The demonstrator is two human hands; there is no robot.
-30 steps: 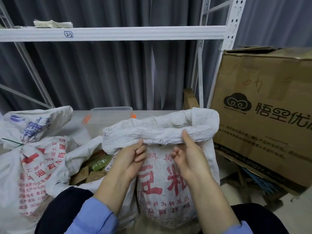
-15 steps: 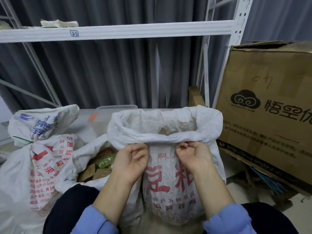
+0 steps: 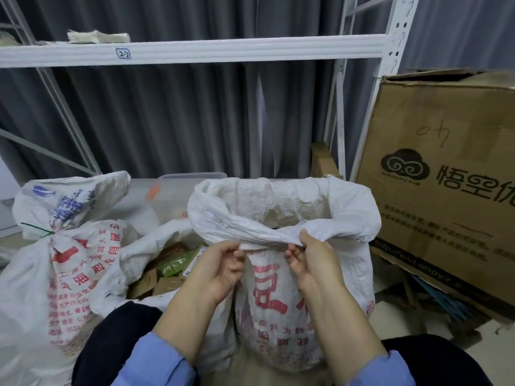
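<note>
Head camera shows my left hand [image 3: 223,267] and right hand [image 3: 312,257] close in, both pinching the rolled-down rim of the white woven plastic sack with red print [image 3: 278,302], which stands upright between my knees. I judge the weave soft, crinkly and a little slick, and the load inside heavy enough to keep it standing, so the doubled cuff is the place to grip, not the thin wall. Pale floor [image 3: 498,346] lies alongside. Left sits a tied white sack [image 3: 69,260]; right, a big brown cardboard box [image 3: 446,190]. Behind them are a white metal shelf beam [image 3: 223,51] and a grey curtain [image 3: 195,121].
</note>
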